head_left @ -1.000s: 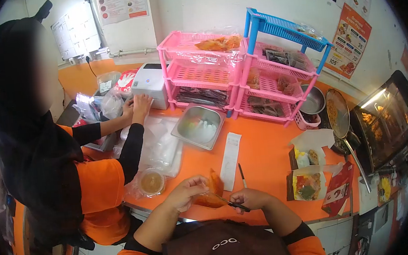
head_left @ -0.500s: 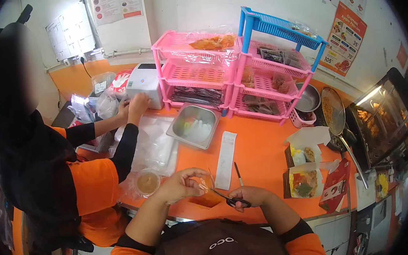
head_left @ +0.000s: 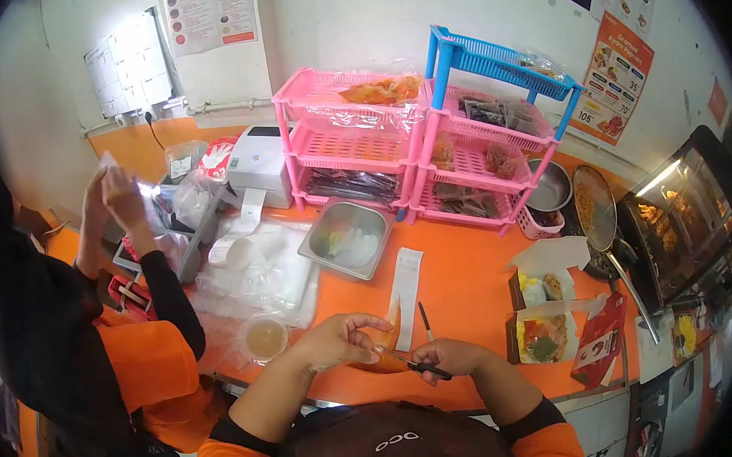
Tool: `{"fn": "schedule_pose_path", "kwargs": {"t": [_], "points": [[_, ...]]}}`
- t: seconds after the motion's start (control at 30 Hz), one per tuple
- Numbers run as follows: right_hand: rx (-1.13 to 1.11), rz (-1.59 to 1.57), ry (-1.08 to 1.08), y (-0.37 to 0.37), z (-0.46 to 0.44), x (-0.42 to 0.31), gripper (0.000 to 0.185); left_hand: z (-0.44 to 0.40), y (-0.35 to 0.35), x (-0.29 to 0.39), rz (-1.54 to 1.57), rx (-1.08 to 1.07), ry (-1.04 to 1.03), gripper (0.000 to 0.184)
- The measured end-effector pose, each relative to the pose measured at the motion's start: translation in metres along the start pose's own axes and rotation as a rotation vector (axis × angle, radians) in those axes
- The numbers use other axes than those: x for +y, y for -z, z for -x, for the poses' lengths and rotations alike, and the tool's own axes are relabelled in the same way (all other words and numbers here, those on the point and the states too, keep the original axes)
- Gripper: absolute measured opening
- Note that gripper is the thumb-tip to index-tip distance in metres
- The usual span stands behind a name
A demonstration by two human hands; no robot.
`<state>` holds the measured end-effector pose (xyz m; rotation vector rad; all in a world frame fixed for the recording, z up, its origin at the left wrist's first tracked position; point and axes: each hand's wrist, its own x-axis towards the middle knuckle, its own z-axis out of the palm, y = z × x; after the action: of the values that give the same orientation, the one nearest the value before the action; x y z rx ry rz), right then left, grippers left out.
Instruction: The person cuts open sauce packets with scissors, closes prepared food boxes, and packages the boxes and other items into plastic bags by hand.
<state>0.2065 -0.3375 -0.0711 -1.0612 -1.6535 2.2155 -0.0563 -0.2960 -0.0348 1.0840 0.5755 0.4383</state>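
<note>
My left hand (head_left: 339, 342) is closed, pinching a small clear plastic sachet (head_left: 392, 335) with orange contents above the counter's front edge. My right hand (head_left: 457, 356) grips the black handles of a pair of scissors (head_left: 431, 370). The blades point left and reach the sachet by my left fingertips; whether they have cut through it I cannot tell. Just beyond the hands lie a long paper receipt (head_left: 408, 299) and a dark pen (head_left: 425, 319). To the left of my left hand stands a round tub (head_left: 264, 338) with brownish contents.
Behind stand a steel pan (head_left: 345, 241), pink racks (head_left: 350, 147) and a printer (head_left: 262, 172). Open food boxes (head_left: 546, 335), a red carton (head_left: 601, 343) and a long-handled strainer (head_left: 597, 208) are at right. A co-worker (head_left: 146, 352) stands close on my left, both hands raised.
The scissors' blades have closed together at the sachet. The co-worker's hands have moved left and up, away from the printer, where a paper strip now shows.
</note>
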Motion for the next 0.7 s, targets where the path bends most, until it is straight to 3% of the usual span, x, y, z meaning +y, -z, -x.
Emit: {"fn": "schedule_pose_path", "kwargs": {"t": [0.17,0.27,0.43,0.57,0.67,0.7], "points": [[0.05,-0.043,-0.028,-0.006,-0.001,-0.008,0.022,-0.003,0.003,0.001,0.093,-0.061,-0.022,0.051],[0.032,-0.137,0.104,-0.009,-0.012,0.008,0.021,-0.006,0.002,0.0,0.139,-0.088,-0.021,0.051],[0.031,-0.117,0.133,-0.008,-0.016,0.004,0.017,-0.013,0.011,-0.007,0.206,-0.154,0.003,0.053],[0.059,-0.107,0.125,-0.01,-0.016,-0.011,0.012,-0.019,0.003,-0.008,0.137,-0.121,0.022,0.052],[0.15,-0.019,0.106,0.0,-0.013,-0.011,0.041,-0.024,0.009,0.0,0.176,-0.084,-0.002,0.051],[0.184,-0.117,0.129,0.006,-0.009,-0.008,0.043,-0.024,0.019,0.006,0.179,-0.084,-0.023,0.05]]}}
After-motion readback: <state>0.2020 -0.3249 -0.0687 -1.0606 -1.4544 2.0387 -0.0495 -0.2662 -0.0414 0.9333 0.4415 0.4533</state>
